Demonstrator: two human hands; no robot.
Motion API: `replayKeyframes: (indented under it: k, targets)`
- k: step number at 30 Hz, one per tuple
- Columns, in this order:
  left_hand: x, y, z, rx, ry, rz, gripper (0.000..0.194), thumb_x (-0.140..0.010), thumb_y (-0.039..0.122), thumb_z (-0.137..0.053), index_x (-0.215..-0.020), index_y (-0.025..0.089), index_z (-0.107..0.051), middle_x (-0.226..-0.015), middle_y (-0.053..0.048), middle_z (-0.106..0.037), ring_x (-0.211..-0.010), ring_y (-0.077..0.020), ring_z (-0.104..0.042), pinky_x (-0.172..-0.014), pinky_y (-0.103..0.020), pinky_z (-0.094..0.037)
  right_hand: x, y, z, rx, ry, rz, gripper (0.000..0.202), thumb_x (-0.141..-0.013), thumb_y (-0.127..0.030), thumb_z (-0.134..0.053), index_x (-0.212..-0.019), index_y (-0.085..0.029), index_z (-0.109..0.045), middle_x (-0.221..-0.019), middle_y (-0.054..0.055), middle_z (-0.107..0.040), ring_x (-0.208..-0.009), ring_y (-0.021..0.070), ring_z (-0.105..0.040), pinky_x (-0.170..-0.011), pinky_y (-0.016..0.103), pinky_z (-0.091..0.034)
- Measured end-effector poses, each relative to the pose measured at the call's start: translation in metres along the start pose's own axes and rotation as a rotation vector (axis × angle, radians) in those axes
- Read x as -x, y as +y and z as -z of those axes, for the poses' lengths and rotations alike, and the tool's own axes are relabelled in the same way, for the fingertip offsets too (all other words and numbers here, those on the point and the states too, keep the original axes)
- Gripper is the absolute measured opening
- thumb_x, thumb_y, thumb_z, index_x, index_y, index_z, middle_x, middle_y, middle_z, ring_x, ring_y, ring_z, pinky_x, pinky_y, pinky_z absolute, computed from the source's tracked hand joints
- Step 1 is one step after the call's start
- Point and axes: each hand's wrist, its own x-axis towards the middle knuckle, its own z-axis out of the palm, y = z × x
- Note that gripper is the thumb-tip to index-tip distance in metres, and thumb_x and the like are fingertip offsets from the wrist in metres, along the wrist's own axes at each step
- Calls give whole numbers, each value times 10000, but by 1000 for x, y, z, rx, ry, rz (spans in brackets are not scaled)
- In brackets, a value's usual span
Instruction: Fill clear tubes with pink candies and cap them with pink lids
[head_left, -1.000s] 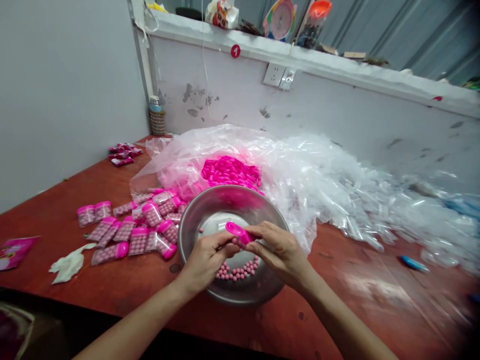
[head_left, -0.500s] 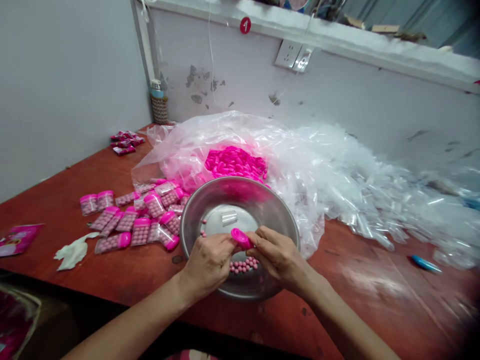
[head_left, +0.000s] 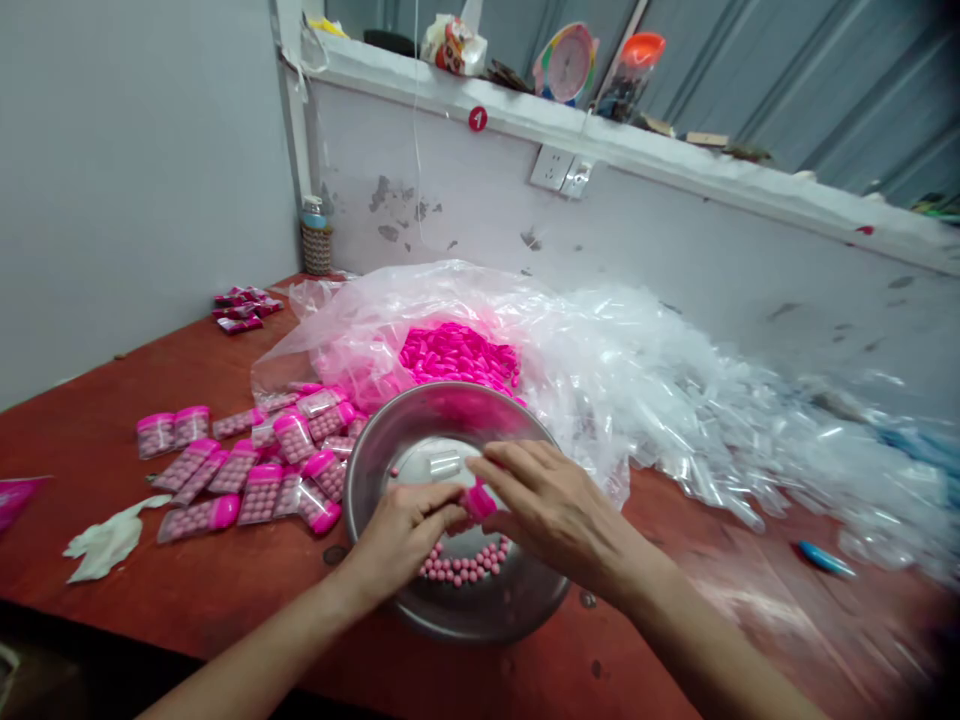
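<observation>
My left hand (head_left: 409,530) is closed around a small bottle with a bright pink cap (head_left: 480,500), above a steel bowl (head_left: 517,615). Most of the bottle's body is hidden by fingers. My right hand (head_left: 559,505) comes in from the other side, thumb and fingers closed about the cap. Below the hands, several pink balls (head_left: 465,570) lie on the bowl's floor. A clear, uncapped container (head_left: 444,464) lies on its side in the bowl, behind my left hand.
Left of the bowl, pink-capped bottles (head_left: 261,493) filled with balls are heaped. Behind are loose pink caps (head_left: 457,355) in a plastic bag (head_left: 360,310). Clear containers (head_left: 720,450) pile up to the right. A blue pen-like object (head_left: 825,558) and a crumpled tissue (head_left: 112,540) lie on the red table.
My view has tilted up, showing more of the shelf. The right hand has shifted from pinching the cap's side to reaching over it, and the cap has turned.
</observation>
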Motion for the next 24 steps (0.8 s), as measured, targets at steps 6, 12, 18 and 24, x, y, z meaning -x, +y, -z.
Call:
replayKeyframes:
  k: [6,12,18,24]
  targets:
    - [-5,-2,1,340,89,137,232,-786,231,-521,-927,115,-666,-800,-47,-640,-770,-183,-560,-708,-262,-437,11,-11,-47,-5,206,-219,681,-789,-391,-592,-1337,-96,-315,-1124,176,-566,-1004,281,-539,-806,416,-471]
    - [-7,-5,-1,441,119,203,204,-758,256,-569,-846,96,-660,-706,-36,-607,-664,-145,-530,-637,-238,-425,4,-23,-68,70,286,-321,652,-746,-427,-579,-1265,-74,-403,-1022,174,-599,-885,292,-564,-742,421,-463]
    - [-5,-8,-3,482,107,206,212,-774,259,-581,-876,92,-663,-717,-33,-618,-667,-138,-543,-642,-233,-433,1,-19,-72,16,354,-273,609,-746,-348,-566,-1263,-76,-398,-978,161,-614,-875,274,-582,-745,392,-485]
    - [-12,-10,23,423,312,161,305,-763,318,-638,-1009,138,-646,-849,-36,-673,-736,-151,-600,-705,-244,-477,-1,3,-57,-250,175,-334,935,-713,-517,-634,-1402,-108,-153,-1339,196,-412,-1186,292,-451,-916,430,-441]
